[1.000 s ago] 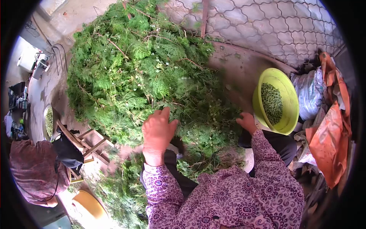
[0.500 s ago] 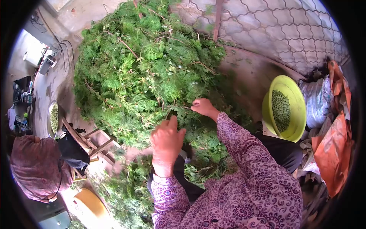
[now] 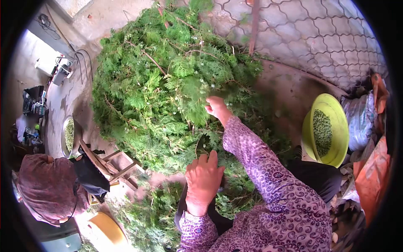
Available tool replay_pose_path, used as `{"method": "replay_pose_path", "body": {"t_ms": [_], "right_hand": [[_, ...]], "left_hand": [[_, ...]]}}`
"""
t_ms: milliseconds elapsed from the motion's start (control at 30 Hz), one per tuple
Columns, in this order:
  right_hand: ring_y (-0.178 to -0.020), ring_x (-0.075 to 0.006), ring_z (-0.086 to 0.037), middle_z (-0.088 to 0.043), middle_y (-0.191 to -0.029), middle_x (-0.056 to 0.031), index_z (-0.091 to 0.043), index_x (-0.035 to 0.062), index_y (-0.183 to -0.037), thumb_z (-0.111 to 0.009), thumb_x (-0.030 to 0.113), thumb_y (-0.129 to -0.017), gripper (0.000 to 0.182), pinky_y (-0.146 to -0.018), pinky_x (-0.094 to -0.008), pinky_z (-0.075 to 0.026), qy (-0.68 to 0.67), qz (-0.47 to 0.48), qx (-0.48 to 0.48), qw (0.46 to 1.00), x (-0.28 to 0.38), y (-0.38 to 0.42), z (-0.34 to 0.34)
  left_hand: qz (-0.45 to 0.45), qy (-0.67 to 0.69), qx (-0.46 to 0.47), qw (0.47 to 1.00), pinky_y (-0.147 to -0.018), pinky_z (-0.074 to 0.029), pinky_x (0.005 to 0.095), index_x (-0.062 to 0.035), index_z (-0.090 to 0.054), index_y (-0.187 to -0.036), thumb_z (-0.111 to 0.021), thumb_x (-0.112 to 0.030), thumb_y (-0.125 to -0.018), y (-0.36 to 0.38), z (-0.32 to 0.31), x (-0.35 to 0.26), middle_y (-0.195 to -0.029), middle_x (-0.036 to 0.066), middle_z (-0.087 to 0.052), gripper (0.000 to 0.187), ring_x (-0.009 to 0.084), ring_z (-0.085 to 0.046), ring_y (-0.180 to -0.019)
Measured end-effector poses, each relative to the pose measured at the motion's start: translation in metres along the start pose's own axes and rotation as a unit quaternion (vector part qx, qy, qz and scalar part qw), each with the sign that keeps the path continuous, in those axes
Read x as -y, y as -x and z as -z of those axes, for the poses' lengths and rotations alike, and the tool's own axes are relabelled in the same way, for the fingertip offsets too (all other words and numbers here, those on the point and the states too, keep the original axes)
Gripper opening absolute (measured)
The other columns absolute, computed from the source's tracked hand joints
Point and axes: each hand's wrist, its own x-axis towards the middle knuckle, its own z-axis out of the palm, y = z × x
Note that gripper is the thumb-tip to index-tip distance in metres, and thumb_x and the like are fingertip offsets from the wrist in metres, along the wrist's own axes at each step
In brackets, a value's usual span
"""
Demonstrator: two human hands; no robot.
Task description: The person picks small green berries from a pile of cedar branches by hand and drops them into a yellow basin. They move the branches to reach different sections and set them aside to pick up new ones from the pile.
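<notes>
A large heap of green conifer branches (image 3: 147,96), dotted with small pale cones, lies in front of me. My right hand (image 3: 218,110) is closed on a leafy conifer sprig (image 3: 196,98) at the heap's near right side; the sprig is blurred. Lower down, over my lap, my left hand (image 3: 204,180) shows its back, with the fingers bent and close together. Whatever those fingers hold, if anything, is hidden beneath the hand.
A yellow-green basin (image 3: 341,134) with green cones stands to the right, beside sacks (image 3: 359,117). At left, another person (image 3: 50,189) sits near a wooden stool (image 3: 121,168), a metal bowl (image 3: 65,138) and an orange-yellow tub (image 3: 107,229). Wire mesh (image 3: 319,38) borders the far right.
My right hand has moved up and slightly left, away from my left hand, with a sprig in it. My left hand has shifted down and right. The view has shifted a little.
</notes>
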Motion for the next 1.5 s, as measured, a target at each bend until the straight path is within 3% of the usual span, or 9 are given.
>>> {"method": "replay_pose_path", "body": {"t_ms": [100, 567, 633, 700, 800, 933, 1033, 1100, 1500], "right_hand": [[-0.063, -0.0143, -0.047, -0.044, -0.073, -0.0048, -0.054, 0.0014, -0.08, -0.058, 0.013, -0.079, 0.012, -0.048, -0.0266, -0.046, 0.244, 0.152, 0.172, 0.942, 0.029, 0.065, 0.058], [-0.047, -0.0158, -0.057, -0.056, -0.055, -0.0083, -0.061, -0.0012, -0.077, -0.054, 0.015, -0.075, 0.018, -0.046, -0.03, -0.046, 0.486, 0.035, 0.066, 0.871, -0.019, 0.287, 0.348], [-0.056, -0.0247, -0.06, -0.06, -0.064, -0.0129, -0.062, -0.0011, -0.081, -0.054, 0.017, -0.073, 0.021, -0.056, -0.0363, -0.049, 0.584, 0.056, 0.102, 0.803, -0.027, 0.281, 0.365], [-0.07, -0.0325, -0.06, -0.061, -0.074, -0.0166, -0.062, -0.0007, -0.088, -0.056, 0.021, -0.071, 0.028, -0.068, -0.041, -0.047, 0.72, 0.296, 0.03, 0.627, -0.029, 0.27, 0.373], [-0.08, -0.0347, -0.057, -0.06, -0.078, -0.018, -0.061, -0.0016, -0.09, -0.058, 0.026, -0.069, 0.035, -0.073, -0.0431, -0.046, 0.605, 0.429, -0.098, 0.664, -0.005, 0.249, 0.343], [-0.079, -0.0352, -0.057, -0.058, -0.076, -0.0184, -0.059, -0.0025, -0.086, -0.06, 0.025, -0.068, 0.033, -0.074, -0.0435, -0.045, 0.534, 0.375, -0.075, 0.754, 0.011, 0.197, 0.317], [-0.066, -0.0233, -0.059, -0.057, -0.081, -0.0139, -0.057, -0.0008, -0.093, -0.062, 0.021, -0.073, 0.03, -0.055, -0.0354, -0.047, 0.549, 0.137, -0.126, 0.815, 0.009, 0.159, 0.307], [-0.062, -0.018, -0.058, -0.054, -0.079, -0.0098, -0.051, 0.001, -0.1, -0.062, 0.021, -0.077, 0.032, -0.046, -0.03, -0.044, 0.108, -0.041, -0.139, 0.983, 0.001, 0.147, 0.296], [-0.053, -0.0114, -0.055, -0.054, -0.064, -0.0046, -0.05, 0.0009, -0.076, -0.055, 0.021, -0.082, 0.022, -0.043, -0.0252, -0.042, 0.29, 0.131, -0.066, 0.946, 0.053, 0.229, 0.277]], "left_hand": [[-0.007, 0.005, -0.003, 1.0, -0.06, -0.047, 0.0381, -0.0065, -0.054, -0.103, -0.07, -0.019, -0.066, 0.0, 0.001, -0.002, -0.078, 0.012, -0.057, 0.042, 0.0298, -0.058, -0.071], [-0.091, -0.019, -0.01, 0.996, -0.058, -0.047, 0.0386, -0.0041, -0.055, -0.087, -0.07, -0.022, -0.069, -0.007, -0.013, -0.042, -0.075, 0.013, -0.059, 0.03, 0.0268, -0.061, -0.069], [-0.101, -0.033, -0.011, 0.994, -0.059, -0.048, 0.0384, -0.0043, -0.055, -0.088, -0.069, -0.024, -0.07, -0.01, -0.017, -0.049, -0.077, 0.013, -0.059, 0.03, 0.0274, -0.061, -0.071], [-0.056, -0.045, 0.084, 0.994, -0.066, -0.047, 0.0414, -0.0059, -0.054, -0.104, -0.065, -0.024, -0.074, -0.015, -0.015, -0.058, -0.086, 0.015, -0.06, 0.037, 0.0295, -0.06, -0.078], [-0.093, -0.039, 0.035, 0.994, -0.061, -0.048, 0.0395, -0.0048, -0.056, -0.087, -0.069, -0.025, -0.07, -0.018, -0.024, -0.059, -0.08, 0.013, -0.059, 0.029, 0.0283, -0.061, -0.075], [-0.094, -0.053, 0.05, 0.993, -0.063, -0.047, 0.0392, -0.0049, -0.055, -0.087, -0.068, -0.025, -0.07, -0.023, -0.026, -0.063, -0.08, 0.013, -0.058, 0.03, 0.028, -0.06, -0.077], [-0.104, -0.062, 0.042, 0.992, -0.064, -0.046, 0.0378, -0.0056, -0.054, -0.088, -0.069, -0.026, -0.07, -0.024, -0.028, -0.064, -0.079, 0.012, -0.058, 0.03, 0.0276, -0.06, -0.076], [-0.109, -0.07, 0.053, 0.99, -0.065, -0.046, 0.0374, -0.0062, -0.054, -0.088, -0.069, -0.026, -0.07, -0.024, -0.029, -0.065, -0.078, 0.011, -0.057, 0.031, 0.0269, -0.059, -0.076], [-0.095, -0.065, 0.087, 0.99, -0.067, -0.046, 0.0415, -0.0085, -0.054, -0.096, -0.064, -0.028, -0.074, -0.026, -0.03, -0.07, -0.083, 0.013, -0.058, 0.031, 0.0303, -0.059, -0.08]]}}
